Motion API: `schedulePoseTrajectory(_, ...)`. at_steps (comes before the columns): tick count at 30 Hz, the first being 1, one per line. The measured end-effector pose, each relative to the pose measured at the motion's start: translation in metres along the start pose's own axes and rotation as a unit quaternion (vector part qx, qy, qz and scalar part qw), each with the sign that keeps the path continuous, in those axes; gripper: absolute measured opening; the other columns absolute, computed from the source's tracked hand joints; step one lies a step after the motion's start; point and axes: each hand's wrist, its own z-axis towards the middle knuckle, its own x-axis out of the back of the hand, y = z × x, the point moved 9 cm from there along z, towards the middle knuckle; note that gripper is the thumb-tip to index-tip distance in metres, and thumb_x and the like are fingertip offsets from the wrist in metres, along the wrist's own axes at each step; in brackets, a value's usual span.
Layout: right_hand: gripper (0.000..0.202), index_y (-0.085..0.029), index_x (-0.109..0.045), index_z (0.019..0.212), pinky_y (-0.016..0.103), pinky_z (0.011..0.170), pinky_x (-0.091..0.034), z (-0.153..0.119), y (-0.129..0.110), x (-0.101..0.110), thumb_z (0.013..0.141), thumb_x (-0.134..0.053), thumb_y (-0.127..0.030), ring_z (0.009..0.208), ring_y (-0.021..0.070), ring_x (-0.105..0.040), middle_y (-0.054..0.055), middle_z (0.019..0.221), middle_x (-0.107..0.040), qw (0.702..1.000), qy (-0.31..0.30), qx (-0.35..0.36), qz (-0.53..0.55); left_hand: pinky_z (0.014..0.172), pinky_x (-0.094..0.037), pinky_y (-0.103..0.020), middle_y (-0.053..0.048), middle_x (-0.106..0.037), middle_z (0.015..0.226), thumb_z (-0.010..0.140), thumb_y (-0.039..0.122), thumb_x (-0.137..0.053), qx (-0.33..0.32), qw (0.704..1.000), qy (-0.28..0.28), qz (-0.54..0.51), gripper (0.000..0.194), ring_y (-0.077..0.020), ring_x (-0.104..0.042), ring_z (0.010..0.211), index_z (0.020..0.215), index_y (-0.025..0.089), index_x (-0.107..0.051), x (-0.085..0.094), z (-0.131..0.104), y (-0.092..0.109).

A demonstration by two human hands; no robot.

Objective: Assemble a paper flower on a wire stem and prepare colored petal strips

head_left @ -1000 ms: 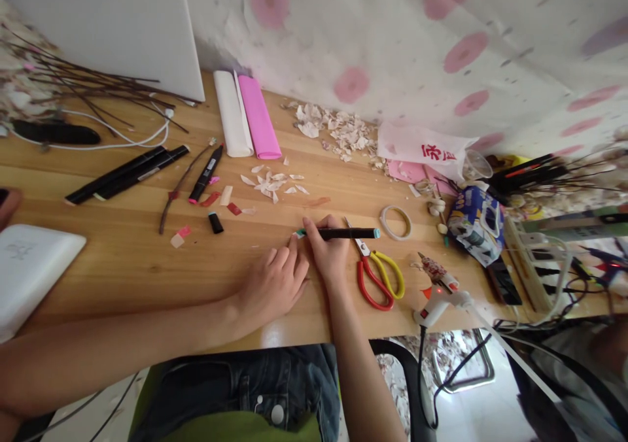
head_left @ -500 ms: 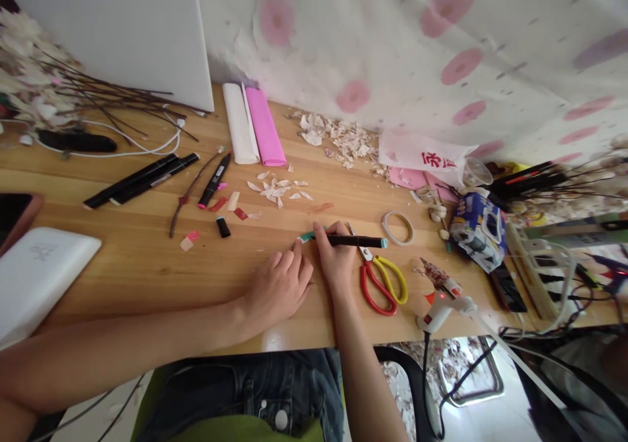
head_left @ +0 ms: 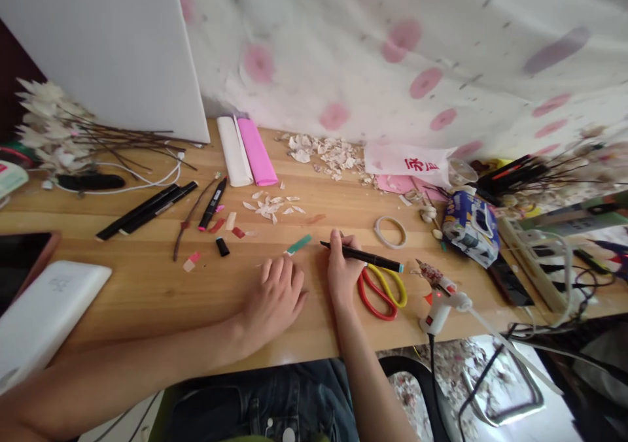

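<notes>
Held between the thumb and fingers of my right hand (head_left: 342, 273) is a black marker (head_left: 375, 257) with a light-blue end. Its uncapped tip points left, lifted off the paper. Just left of the tip lies a narrow strip (head_left: 298, 244), coloured green with a pale end. My left hand (head_left: 277, 291) rests on the table below this strip, not touching it, fingers a little apart and holding nothing. Scissors (head_left: 375, 298) with red and yellow handles lie beside my right hand, their blades hidden behind it. A black marker cap (head_left: 222, 246) lies further left.
A tape roll (head_left: 390, 232) and a glue gun (head_left: 436, 298) with its cable are on the right. Small pale petals (head_left: 273, 206), another marker (head_left: 212, 204) and crepe paper rolls (head_left: 258, 153) lie further back. A white box-like device (head_left: 59, 311) sits on the left.
My right hand has drawn the marker away to the right from the green strip. My left hand has let go of the strip and moved slightly back. The view has shifted a little.
</notes>
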Motion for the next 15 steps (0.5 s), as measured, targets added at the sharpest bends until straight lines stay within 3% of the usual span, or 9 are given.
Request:
schedulePoseTrajectory(4, 0.041, -0.022, -0.049, 0.064, 0.029, 0.063, -0.04, -0.001, 0.005, 0.003, 0.089, -0.064, -0.051, 0.058, 0.0141, -0.047, -0.006, 0.058, -0.051, 0.999, 0.013, -0.02, 0.027, 0.103, -0.041, -0.065, -0.027, -0.07, 0.116, 0.091, 0.025, -0.055, 0.012, 0.999, -0.029, -0.016, 0.031, -0.041, -0.062, 0.115, 0.113, 0.005, -0.065, 0.007, -0.008, 0.014)
schedulePoseTrajectory(8, 0.043, -0.023, -0.048, 0.063, 0.029, 0.062, -0.04, 0.001, 0.008, 0.007, 0.087, -0.065, -0.054, 0.058, 0.0144, -0.048, -0.006, 0.057, -0.049, 0.997, 0.034, -0.035, 0.053, 0.101, -0.05, -0.055, -0.022, -0.067, 0.124, 0.089, 0.024, -0.056, -0.045, 0.988, -0.018, -0.149, 0.038, -0.0343, -0.063, 0.115, 0.124, 0.008, -0.059, 0.028, -0.01, 0.033)
schedulePoseTrajectory(11, 0.043, -0.023, -0.047, 0.063, 0.028, 0.06, -0.039, 0.002, 0.01, 0.012, 0.087, -0.065, -0.054, 0.057, 0.0138, -0.045, -0.007, 0.057, -0.047, 0.995, 0.055, -0.047, 0.073, 0.102, -0.051, -0.049, -0.016, -0.068, 0.12, 0.091, 0.012, -0.05, -0.057, 0.976, 0.007, -0.209, 0.026, -0.0283, -0.064, 0.11, 0.111, 0.013, -0.066, 0.038, 0.006, 0.018)
schedulePoseTrajectory(13, 0.042, -0.023, -0.047, 0.064, 0.028, 0.061, -0.039, 0.003, 0.011, 0.016, 0.087, -0.064, -0.054, 0.058, 0.0139, -0.046, -0.007, 0.058, -0.047, 0.992, 0.07, -0.053, 0.087, 0.101, -0.052, -0.046, -0.011, -0.072, 0.109, 0.091, 0.004, -0.045, -0.079, 0.972, 0.005, -0.221, 0.028, -0.0242, -0.066, 0.105, 0.1, 0.015, -0.069, 0.033, 0.02, 0.001)
schedulePoseTrajectory(15, 0.042, -0.023, -0.048, 0.065, 0.028, 0.063, -0.041, 0.004, 0.013, 0.021, 0.088, -0.063, -0.054, 0.06, 0.0144, -0.048, -0.006, 0.06, -0.049, 0.99, 0.086, -0.058, 0.1, 0.099, -0.054, -0.044, -0.011, -0.073, 0.116, 0.09, 0.001, -0.045, -0.106, 0.971, -0.004, -0.215, 0.032, -0.0234, -0.065, 0.11, 0.104, 0.016, -0.071, 0.022, 0.031, -0.013)
